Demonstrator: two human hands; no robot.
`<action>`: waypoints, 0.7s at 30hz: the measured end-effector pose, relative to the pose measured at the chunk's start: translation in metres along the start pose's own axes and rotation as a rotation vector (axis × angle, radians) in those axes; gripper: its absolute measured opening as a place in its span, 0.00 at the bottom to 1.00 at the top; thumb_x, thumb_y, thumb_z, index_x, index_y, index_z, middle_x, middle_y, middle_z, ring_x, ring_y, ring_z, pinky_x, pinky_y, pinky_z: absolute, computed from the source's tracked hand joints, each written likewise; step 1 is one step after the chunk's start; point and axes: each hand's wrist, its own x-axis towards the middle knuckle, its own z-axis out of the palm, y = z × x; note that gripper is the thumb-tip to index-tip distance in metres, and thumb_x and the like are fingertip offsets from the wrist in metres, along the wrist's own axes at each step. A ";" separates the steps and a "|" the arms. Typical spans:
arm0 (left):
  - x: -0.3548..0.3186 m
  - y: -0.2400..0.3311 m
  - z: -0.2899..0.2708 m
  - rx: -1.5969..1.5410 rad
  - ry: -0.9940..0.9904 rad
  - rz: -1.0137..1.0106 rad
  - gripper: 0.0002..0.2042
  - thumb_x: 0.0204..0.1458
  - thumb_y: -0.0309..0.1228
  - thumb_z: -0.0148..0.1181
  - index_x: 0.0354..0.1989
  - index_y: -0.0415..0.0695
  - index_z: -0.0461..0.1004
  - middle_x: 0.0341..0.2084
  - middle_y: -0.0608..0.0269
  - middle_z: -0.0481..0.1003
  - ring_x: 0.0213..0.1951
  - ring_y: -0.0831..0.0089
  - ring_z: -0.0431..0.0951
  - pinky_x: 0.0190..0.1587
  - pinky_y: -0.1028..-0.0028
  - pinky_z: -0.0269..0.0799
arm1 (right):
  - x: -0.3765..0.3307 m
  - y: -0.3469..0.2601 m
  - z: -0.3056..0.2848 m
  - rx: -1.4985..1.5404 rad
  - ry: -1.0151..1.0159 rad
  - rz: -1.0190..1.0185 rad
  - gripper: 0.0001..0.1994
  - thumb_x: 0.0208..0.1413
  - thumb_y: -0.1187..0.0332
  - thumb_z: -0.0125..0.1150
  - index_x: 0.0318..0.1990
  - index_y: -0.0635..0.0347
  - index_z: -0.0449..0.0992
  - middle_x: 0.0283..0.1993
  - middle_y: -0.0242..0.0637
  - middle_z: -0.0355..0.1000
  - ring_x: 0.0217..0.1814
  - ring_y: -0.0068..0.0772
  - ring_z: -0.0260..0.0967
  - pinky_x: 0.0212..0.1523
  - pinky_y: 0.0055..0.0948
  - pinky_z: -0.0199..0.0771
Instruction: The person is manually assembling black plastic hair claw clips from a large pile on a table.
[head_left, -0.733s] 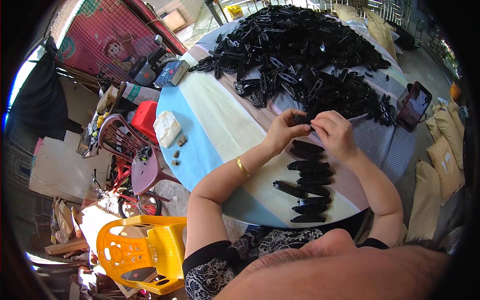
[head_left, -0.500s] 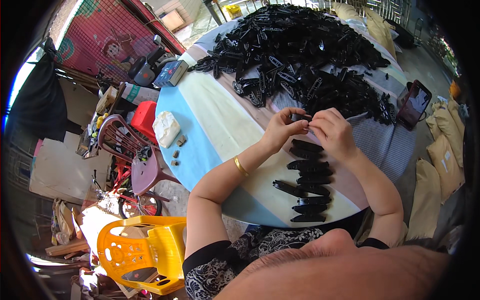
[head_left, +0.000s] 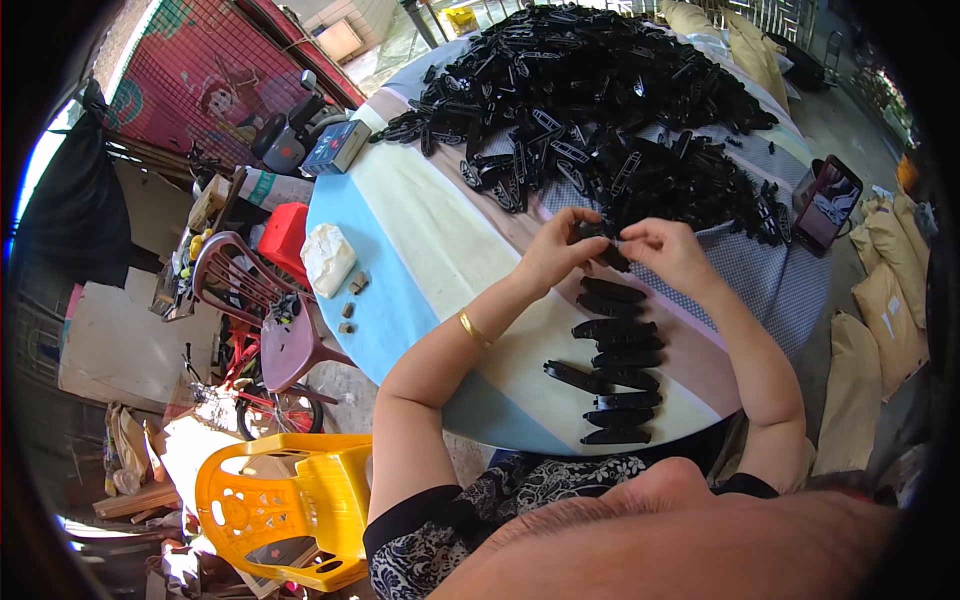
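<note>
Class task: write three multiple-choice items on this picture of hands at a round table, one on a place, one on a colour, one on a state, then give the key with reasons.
1. Where does the row of black parts lie?
A. on the yellow chair
B. on the table, between the forearms
C. on the phone

2. What colour is the chair at lower left?
A. yellow
B. green
C. white

3. What are the two hands doing?
A. resting flat on the table
B. holding the phone
C. pinching one black part together

Key: 1 B, the row lies on the table below the hands, nearer than the big pile. 2 A, its plastic is yellow. 3 C, the left hand and right hand meet on the held part; the phone stands apart.
</note>
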 end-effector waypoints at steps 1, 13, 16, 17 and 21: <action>0.003 -0.001 -0.007 0.067 0.021 -0.092 0.20 0.48 0.30 0.59 0.48 0.37 0.63 0.28 0.60 0.73 0.24 0.79 0.73 0.27 0.81 0.70 | 0.003 -0.002 -0.009 -0.119 0.074 -0.066 0.12 0.49 0.68 0.63 0.36 0.68 0.75 0.31 0.44 0.76 0.31 0.26 0.74 0.31 0.22 0.71; 0.006 0.032 -0.026 1.212 -0.108 0.321 0.11 0.42 0.31 0.61 0.34 0.41 0.75 0.31 0.54 0.71 0.40 0.56 0.68 0.46 0.67 0.64 | 0.005 0.030 0.002 -0.857 0.187 -0.372 0.09 0.42 0.73 0.62 0.34 0.59 0.76 0.36 0.33 0.67 0.41 0.35 0.65 0.38 0.30 0.71; 0.040 0.014 -0.027 1.278 0.231 0.639 0.18 0.38 0.23 0.60 0.42 0.44 0.72 0.39 0.57 0.71 0.44 0.57 0.67 0.47 0.66 0.65 | 0.004 0.026 0.003 -0.891 0.214 -0.322 0.08 0.41 0.72 0.63 0.32 0.58 0.76 0.35 0.32 0.67 0.41 0.34 0.65 0.39 0.29 0.70; 0.052 0.011 -0.030 1.335 0.276 0.724 0.19 0.38 0.22 0.59 0.43 0.45 0.72 0.41 0.58 0.70 0.44 0.57 0.67 0.48 0.66 0.66 | 0.003 0.024 0.003 -0.895 0.220 -0.316 0.07 0.40 0.72 0.63 0.30 0.59 0.75 0.34 0.31 0.67 0.40 0.34 0.65 0.39 0.29 0.70; 0.075 0.000 -0.040 1.428 0.245 0.800 0.11 0.41 0.22 0.54 0.36 0.45 0.72 0.39 0.61 0.71 0.43 0.61 0.69 0.43 0.67 0.68 | 0.004 0.027 0.000 -0.875 0.195 -0.385 0.07 0.41 0.69 0.64 0.28 0.56 0.72 0.34 0.31 0.67 0.42 0.35 0.64 0.36 0.29 0.70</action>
